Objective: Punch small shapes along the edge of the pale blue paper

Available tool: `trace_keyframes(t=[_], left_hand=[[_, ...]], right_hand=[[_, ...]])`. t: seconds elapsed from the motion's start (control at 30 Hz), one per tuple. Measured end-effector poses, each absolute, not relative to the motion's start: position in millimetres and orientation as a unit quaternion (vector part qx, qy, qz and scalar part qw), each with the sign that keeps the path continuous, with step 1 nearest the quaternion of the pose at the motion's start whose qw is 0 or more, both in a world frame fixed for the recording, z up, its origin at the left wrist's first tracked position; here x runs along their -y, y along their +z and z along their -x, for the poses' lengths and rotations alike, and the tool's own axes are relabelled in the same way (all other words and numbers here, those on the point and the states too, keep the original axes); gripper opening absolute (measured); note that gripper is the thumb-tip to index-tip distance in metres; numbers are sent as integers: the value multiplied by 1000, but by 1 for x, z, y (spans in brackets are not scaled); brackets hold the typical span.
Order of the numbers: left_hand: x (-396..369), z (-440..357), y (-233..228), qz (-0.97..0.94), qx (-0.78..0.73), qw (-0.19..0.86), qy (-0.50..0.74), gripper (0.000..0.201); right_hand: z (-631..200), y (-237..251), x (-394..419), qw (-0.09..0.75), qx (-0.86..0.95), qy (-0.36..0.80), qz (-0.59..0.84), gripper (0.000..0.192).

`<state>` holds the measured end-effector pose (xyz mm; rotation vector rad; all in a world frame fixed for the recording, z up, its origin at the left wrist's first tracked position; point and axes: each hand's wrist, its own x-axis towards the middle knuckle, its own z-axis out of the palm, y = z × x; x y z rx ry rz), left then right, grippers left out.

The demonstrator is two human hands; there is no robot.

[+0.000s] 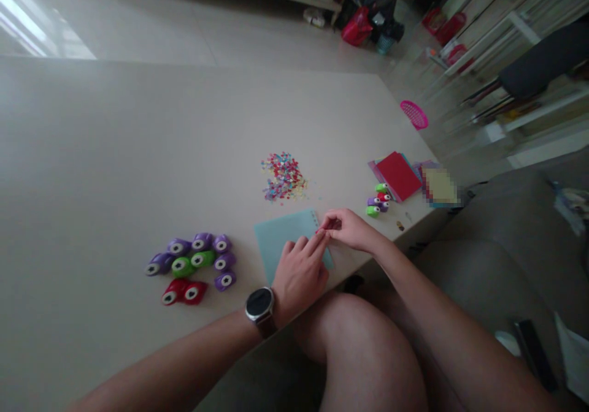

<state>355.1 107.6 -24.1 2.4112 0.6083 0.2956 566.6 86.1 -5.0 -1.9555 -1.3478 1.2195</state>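
Note:
A light blue sheet of paper (271, 237) lies near the table's front edge, with a row of small punched marks along its right side. My left hand (301, 268), a watch (260, 305) on its wrist, rests palm down on the sheet with fingers stretched toward the right hand. At the paper's right edge my right hand (347, 229) is closed in a pinch, its fingertips meeting the left index finger. A speck of red shows between the fingertips; its kind is too small and hidden to tell. Beyond the sheet lies a pile of colourful paper confetti (283, 176).
Several purple, green and red craft punches (202, 259) stand at left. A smaller group of punches (380, 200) sits at right beside stacked coloured paper (398, 176). A pink basket (414, 114) shows past the table's right edge. A grey sofa (497, 240) is at right.

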Motion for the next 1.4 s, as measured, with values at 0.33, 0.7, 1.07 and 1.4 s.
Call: trace_keyframes(t=[0.33,0.7,1.07,1.4], left_hand=[[-108,-355,-27,-894,-273,336,114,23],[-106,-354,-26,-900,-268,328,107,20],[-103,-354,-29,-901,-269,323,111,20],[-102,-353,-26,-902,-270,319,109,21]], right_hand=[[-582,5,-66,271,499,305,764,16],[-599,4,-67,253,556,151,777,8],[-601,6,-60,176,625,68,758,20],[-580,0,-64,174,629,170,738,41]])
